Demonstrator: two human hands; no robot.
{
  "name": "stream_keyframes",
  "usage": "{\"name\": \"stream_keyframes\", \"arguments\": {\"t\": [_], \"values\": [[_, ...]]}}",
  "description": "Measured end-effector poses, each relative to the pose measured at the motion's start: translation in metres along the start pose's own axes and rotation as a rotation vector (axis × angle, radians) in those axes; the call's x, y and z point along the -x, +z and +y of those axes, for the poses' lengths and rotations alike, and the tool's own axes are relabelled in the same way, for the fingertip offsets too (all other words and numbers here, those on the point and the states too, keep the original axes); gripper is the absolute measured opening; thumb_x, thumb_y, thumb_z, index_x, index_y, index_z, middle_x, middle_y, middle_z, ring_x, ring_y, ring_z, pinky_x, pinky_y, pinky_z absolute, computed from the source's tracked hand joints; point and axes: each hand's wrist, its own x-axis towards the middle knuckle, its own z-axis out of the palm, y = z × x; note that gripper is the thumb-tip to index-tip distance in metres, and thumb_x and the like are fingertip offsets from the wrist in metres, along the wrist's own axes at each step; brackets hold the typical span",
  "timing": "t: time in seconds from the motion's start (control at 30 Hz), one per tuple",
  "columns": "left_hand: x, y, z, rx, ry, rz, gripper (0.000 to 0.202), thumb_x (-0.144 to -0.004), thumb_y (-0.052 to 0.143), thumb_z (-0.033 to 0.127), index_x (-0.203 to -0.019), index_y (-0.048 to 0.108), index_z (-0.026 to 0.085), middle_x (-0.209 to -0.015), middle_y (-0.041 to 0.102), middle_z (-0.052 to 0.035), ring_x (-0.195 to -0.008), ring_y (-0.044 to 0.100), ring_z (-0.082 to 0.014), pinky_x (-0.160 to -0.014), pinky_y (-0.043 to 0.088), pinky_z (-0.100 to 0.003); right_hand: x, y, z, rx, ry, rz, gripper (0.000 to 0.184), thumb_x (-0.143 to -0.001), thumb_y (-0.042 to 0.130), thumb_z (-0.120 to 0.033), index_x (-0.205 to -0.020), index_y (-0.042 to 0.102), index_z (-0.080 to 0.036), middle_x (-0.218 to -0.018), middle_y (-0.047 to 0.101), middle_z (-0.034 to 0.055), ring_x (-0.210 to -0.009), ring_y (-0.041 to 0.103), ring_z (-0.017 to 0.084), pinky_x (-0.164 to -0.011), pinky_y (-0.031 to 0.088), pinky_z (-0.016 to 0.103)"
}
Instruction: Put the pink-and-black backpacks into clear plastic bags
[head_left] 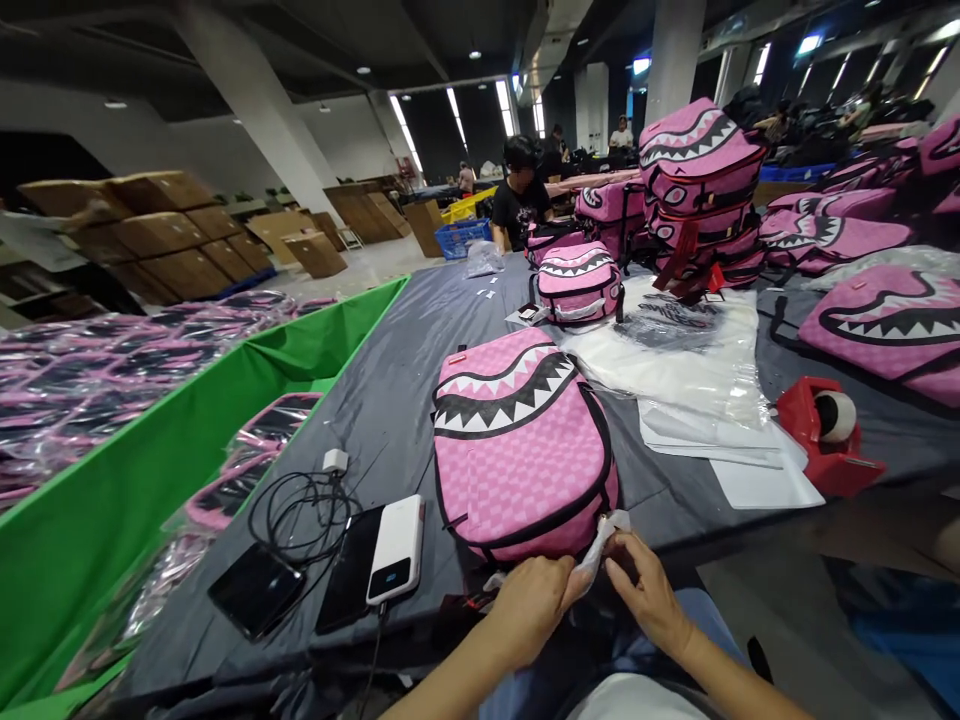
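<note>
1. The left hand [529, 605] sat at the near edge of the table [405, 380], at 6 o'clock in the view, fingers curled and pinching a small white wrapper [600, 540].
2. The right hand [649, 595] lay just beside it, at 5 o'clock, thumb and fingers closed on the same wrapper from the other side.
3. The wrapper touched the bottom edge of a pink backpack [517, 450], which lay flat on the table straight ahead of the hands, its shark-mouth print facing up and its top pointing to 12 o'clock.
4. At 9 o'clock from the backpack lay a white power bank [396, 550], resting partly on a dark phone [349, 570], with another dark phone [256, 590] further left and a coiled cable [300, 510] with a white plug behind them.
5. At 3 o'clock from the backpack lay clear plastic bags [675, 370] and white sheets [757, 480], and beyond them a red tape dispenser [825, 435].
6. A second backpack [579, 282] stood at 12 o'clock, well apart from the first.
7. A stack of pink backpacks [701, 190] rose at 1 o'clock.
8. A green bin [187, 440] holding bagged backpacks ran along the table at 9 o'clock.
9. A person in a black shirt [520, 200] stood at the far end of the table.
</note>
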Motion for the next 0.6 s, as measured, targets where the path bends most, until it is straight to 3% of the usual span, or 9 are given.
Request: {"name": "stream_keyframes", "arguments": {"t": [0.07,0.13,0.37,0.5,0.6], "values": [[-0.003,-0.004,0.003,0.089,-0.075,-0.146,0.041,-0.107,0.038,0.039,-0.090,0.069,0.019,-0.076,0.074,-0.0045,-0.071,0.071,-0.0202,-0.060,0.042,-0.026,-0.002,0.005,-0.001,-0.216,0.227,-0.009,0.027,-0.098,0.053,-0.045,-0.111,0.057,-0.022,-0.091,0.066,0.0045,-0.075,0.066,0.019,-0.053,0.053,0.026],[-0.002,-0.005,0.004,0.161,-0.092,-0.175,0.044,-0.108,0.034,0.039,-0.092,0.070,0.020,-0.078,0.075,-0.0044,-0.073,0.072,-0.0194,-0.063,0.043,-0.025,-0.010,0.007,-0.003,-0.310,0.341,0.034,0.040,-0.091,0.061,-0.057,-0.109,0.056,-0.022,-0.089,0.065,0.0036,-0.074,0.064,0.019,-0.048,0.048,0.023],[0.001,0.007,0.004,0.096,-0.136,-0.149,0.035,-0.105,0.044,0.035,-0.090,0.072,0.020,-0.068,0.074,-0.0040,-0.067,0.071,-0.0196,-0.060,0.039,-0.025,-0.046,0.006,-0.017,-0.282,0.370,0.151,0.048,-0.084,0.065,-0.068,-0.081,0.056,-0.020,-0.073,0.056,0.0000,-0.064,0.053,0.014,-0.052,0.044,0.024],[-0.001,0.007,0.009,0.000,-0.175,-0.151,0.028,-0.102,0.052,0.033,-0.089,0.072,0.020,-0.067,0.073,-0.0039,-0.068,0.072,-0.0213,-0.057,0.035,-0.025,-0.052,0.008,-0.019,-0.485,0.599,0.188,0.064,-0.067,0.069,-0.082,-0.078,0.050,-0.022,-0.058,0.044,-0.0065,-0.047,0.038,0.010,-0.037,0.028,0.020],[-0.002,0.008,0.010,-0.058,-0.167,-0.149,0.026,-0.102,0.055,0.035,-0.090,0.073,0.021,-0.067,0.074,-0.0039,-0.070,0.074,-0.0228,-0.056,0.032,-0.026,-0.050,0.013,-0.021,-0.692,0.730,0.226,0.069,-0.058,0.076,-0.083,-0.076,0.046,-0.022,-0.058,0.041,-0.0082,-0.048,0.035,0.007,-0.036,0.024,0.016]]}}
